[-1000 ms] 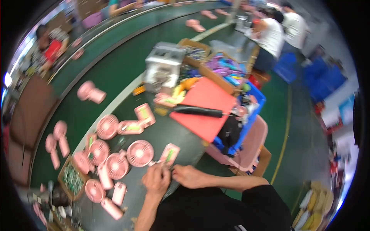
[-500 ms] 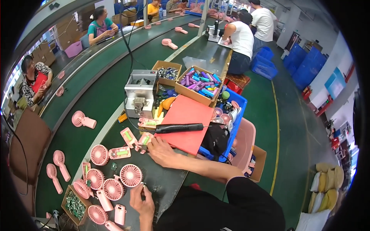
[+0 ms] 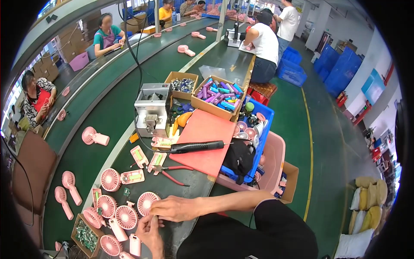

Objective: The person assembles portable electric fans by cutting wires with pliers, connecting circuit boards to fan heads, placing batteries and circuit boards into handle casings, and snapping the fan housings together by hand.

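My left hand (image 3: 150, 235) and my right hand (image 3: 174, 208) meet above the dark table beside a pink fan head (image 3: 147, 203). Both have their fingertips pinched together; whatever lies between them is too small and covered to make out. Several more pink fans (image 3: 126, 216) lie close by on the left, some with handle casings (image 3: 117, 228). Pliers with red handles (image 3: 179, 167) rest farther up the table, their jaws at an open pink casing (image 3: 156, 160) with a green cell inside.
A black electric screwdriver (image 3: 196, 146) lies across a red sheet (image 3: 206, 125). Beyond stand a grey metal machine (image 3: 152, 103) and a carton of coloured cells (image 3: 217, 111). A carton of circuit boards (image 3: 95, 250) is near left; a blue crate (image 3: 266, 125) flanks the table's right edge.
My right hand has come from beside the casings back to my left hand, leaving the pliers in sight on the table. The view has shifted slightly.
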Demonstrator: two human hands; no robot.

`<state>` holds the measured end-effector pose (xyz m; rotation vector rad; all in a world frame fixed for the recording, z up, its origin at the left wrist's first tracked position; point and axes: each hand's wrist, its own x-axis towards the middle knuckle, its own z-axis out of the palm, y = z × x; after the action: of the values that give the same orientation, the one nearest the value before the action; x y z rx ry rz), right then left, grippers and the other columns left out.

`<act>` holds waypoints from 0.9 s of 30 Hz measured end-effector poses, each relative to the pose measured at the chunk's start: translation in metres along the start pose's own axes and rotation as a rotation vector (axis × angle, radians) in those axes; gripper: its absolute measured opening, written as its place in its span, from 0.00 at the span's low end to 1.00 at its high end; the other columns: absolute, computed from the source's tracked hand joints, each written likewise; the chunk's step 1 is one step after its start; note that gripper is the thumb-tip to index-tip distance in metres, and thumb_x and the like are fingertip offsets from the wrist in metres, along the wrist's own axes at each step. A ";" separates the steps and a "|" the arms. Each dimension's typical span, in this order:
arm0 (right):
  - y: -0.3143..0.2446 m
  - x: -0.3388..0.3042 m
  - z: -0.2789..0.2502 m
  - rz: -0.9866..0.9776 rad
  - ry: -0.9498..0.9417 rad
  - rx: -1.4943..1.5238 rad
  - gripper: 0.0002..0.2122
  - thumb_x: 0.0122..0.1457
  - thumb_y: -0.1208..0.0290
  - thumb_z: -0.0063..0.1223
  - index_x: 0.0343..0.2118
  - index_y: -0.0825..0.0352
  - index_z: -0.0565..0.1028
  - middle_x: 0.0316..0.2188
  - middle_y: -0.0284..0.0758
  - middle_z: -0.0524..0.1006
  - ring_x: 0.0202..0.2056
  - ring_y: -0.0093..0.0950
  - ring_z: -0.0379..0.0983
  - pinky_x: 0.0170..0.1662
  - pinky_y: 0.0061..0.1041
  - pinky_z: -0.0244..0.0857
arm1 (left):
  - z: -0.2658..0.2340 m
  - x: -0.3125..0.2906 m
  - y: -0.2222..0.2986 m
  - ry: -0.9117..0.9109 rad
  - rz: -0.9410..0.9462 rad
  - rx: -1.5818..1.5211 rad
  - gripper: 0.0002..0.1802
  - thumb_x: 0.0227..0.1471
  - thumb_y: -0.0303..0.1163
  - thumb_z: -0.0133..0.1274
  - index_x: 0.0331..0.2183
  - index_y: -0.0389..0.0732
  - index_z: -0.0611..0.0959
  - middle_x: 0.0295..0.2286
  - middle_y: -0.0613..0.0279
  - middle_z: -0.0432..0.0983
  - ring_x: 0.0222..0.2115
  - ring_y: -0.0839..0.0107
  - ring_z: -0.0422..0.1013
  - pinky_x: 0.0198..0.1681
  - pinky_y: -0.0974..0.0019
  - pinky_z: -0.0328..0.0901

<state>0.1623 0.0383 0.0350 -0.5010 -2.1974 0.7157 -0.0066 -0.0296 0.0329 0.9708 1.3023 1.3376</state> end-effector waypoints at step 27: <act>-0.010 -0.007 -0.035 0.429 0.338 0.403 0.07 0.48 0.76 0.57 0.26 0.71 0.70 0.26 0.35 0.68 0.27 0.26 0.67 0.30 0.27 0.62 | 0.014 0.018 0.020 -0.405 -0.046 0.167 0.08 0.51 0.25 0.57 0.33 0.30 0.82 0.27 0.60 0.80 0.26 0.79 0.72 0.31 0.75 0.67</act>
<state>0.1920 0.0381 0.0571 -0.8234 -1.5903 1.1747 0.0012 -0.0081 0.0529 1.2447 1.1259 0.9444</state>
